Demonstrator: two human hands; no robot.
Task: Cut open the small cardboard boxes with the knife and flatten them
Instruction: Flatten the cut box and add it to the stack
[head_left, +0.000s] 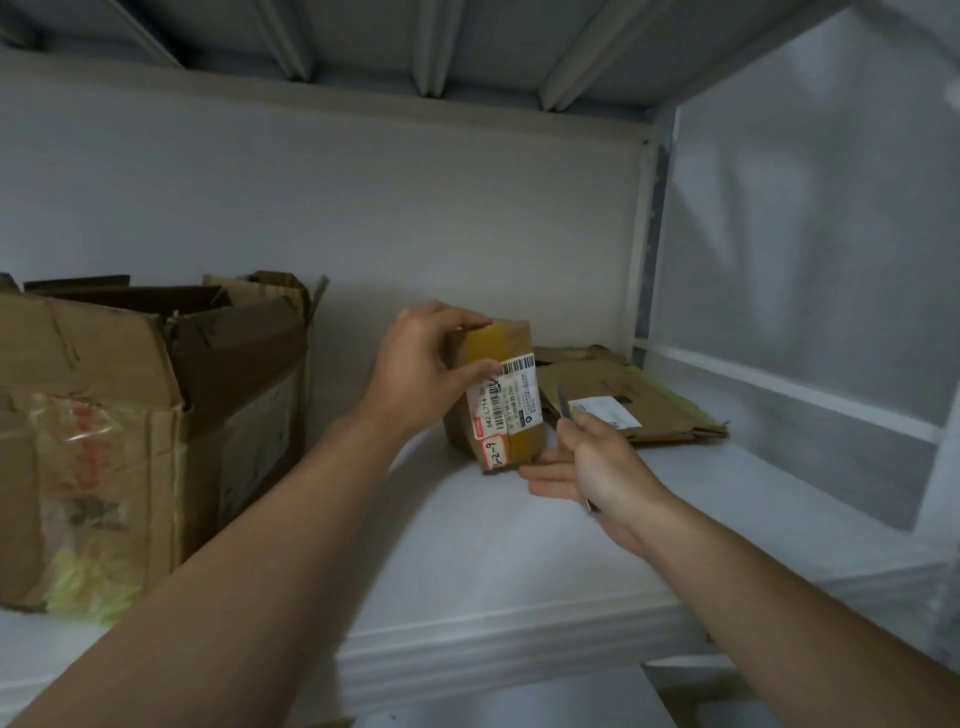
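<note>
Two hands at work | left hand grips box top (upright, taped) | right hand curled round knife, blade up, beside box | box on shelf | flat boxes behind | open carton left, holds cardboard scraps

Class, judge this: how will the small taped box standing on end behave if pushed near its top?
The small taped box stands on a narrow end, so it would probably tip, not slide. The left hand grips its top with fingertips, hinting it is light. Its glossy tape may be slippery.
</note>
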